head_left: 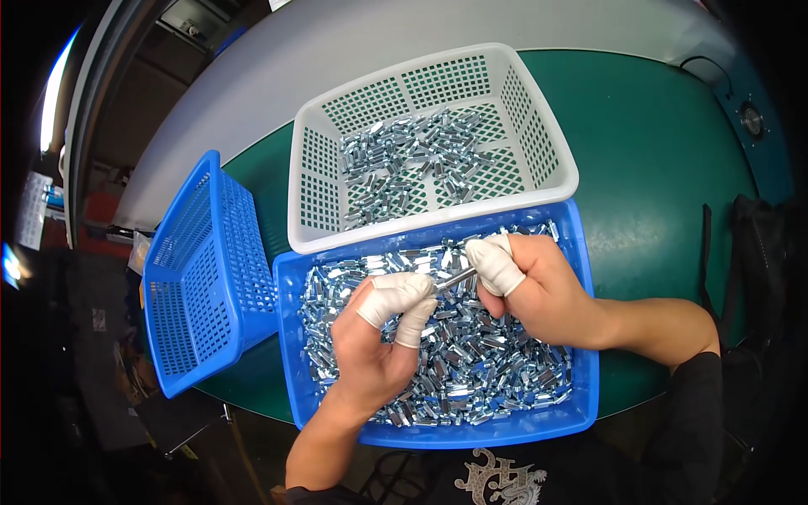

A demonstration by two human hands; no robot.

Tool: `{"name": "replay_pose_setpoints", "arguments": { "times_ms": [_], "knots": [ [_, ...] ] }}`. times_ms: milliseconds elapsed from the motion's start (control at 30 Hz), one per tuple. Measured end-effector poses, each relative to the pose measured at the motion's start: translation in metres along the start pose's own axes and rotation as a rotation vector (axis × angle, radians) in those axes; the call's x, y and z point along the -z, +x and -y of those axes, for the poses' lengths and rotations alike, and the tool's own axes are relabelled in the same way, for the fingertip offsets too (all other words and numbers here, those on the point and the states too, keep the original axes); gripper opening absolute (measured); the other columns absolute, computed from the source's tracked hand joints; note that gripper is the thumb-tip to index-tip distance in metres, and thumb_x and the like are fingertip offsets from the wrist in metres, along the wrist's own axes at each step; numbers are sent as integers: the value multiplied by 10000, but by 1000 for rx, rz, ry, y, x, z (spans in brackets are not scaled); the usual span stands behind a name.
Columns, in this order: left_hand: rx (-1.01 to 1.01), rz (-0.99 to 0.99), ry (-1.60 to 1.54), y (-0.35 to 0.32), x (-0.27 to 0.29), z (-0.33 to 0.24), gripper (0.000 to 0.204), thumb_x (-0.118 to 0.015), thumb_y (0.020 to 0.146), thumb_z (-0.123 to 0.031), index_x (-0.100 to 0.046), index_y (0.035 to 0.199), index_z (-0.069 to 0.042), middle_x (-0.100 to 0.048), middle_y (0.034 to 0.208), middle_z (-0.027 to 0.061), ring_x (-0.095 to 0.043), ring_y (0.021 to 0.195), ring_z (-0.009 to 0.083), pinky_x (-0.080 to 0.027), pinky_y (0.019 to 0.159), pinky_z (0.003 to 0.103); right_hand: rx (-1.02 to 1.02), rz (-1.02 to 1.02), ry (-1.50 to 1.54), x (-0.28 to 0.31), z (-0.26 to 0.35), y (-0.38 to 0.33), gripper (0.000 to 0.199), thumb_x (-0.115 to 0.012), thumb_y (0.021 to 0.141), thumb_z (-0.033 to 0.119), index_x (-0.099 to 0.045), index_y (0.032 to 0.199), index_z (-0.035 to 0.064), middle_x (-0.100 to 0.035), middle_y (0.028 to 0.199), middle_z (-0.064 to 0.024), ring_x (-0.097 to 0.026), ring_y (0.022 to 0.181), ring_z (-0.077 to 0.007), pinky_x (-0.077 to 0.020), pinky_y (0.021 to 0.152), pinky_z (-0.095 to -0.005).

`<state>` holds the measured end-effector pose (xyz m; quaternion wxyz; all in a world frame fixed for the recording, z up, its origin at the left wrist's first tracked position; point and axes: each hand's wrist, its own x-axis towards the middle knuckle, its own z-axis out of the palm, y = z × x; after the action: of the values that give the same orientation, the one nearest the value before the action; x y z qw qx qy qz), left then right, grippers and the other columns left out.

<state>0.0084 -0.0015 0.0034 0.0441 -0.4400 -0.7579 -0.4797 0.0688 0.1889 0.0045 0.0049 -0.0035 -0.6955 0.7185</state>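
Observation:
My left hand [374, 341], white finger cots on its thumb and fingertips, pinches one end of a slim silvery metal piece [454, 280]. My right hand [543, 290], with similar white cots, grips the other end between thumb and fingers. I cannot tell whether it is one piece or two end to end. Both hands are over a blue plastic bin [438, 433] heaped with shiny hexagonal metal fittings [484, 370]. Directly behind it, a white perforated basket [433, 209] holds a looser scatter of similar fittings [404, 151].
A blue perforated basket [194, 295] leans tilted against the bin's left side, with no fittings visible in it. The green tabletop [640, 168] extends to the right. Dark straps or cloth [741, 261] lie by its right edge. A blue-green device [752, 122] stands at the far right.

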Motion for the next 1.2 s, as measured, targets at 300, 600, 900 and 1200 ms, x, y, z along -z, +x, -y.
{"name": "replay_pose_setpoints", "arguments": {
  "times_ms": [300, 600, 900, 1200],
  "knots": [
    [367, -22, -284, -3, -6, -9, 131, -632, 817, 41, -589, 941, 38, -644, 852, 127, -644, 787, 171, -502, 714, 262, -29, -1, 8, 1, -3, 2, 436, -407, 984, 244, -503, 609, 43, -491, 535, -2, -428, 488, -79, -363, 478, -245],
    [95, -98, -170, 0, -9, -2, 189, -658, 776, 67, -576, 940, 22, -639, 852, 142, -634, 792, 212, -502, 685, 291, -87, 41, 89, 4, 4, 2, 460, -405, 984, 280, -510, 595, 57, -496, 522, 5, -415, 452, -63, -350, 439, -235],
    [40, -112, -144, 3, -8, -1, 169, -643, 774, 83, -580, 918, 22, -641, 835, 149, -622, 730, 234, -496, 644, 301, -22, 54, 35, 2, -1, 1, 443, -385, 990, 279, -509, 624, 61, -491, 534, 20, -386, 452, -37, -321, 432, -212],
    [-252, -95, 160, 8, -3, 5, 157, -647, 742, 78, -590, 874, 16, -640, 863, 149, -592, 703, 245, -476, 604, 297, 7, 57, 60, -1, -1, 4, 397, -444, 963, 218, -505, 621, 25, -478, 525, -8, -422, 490, -75, -357, 470, -252]
  ]
}}
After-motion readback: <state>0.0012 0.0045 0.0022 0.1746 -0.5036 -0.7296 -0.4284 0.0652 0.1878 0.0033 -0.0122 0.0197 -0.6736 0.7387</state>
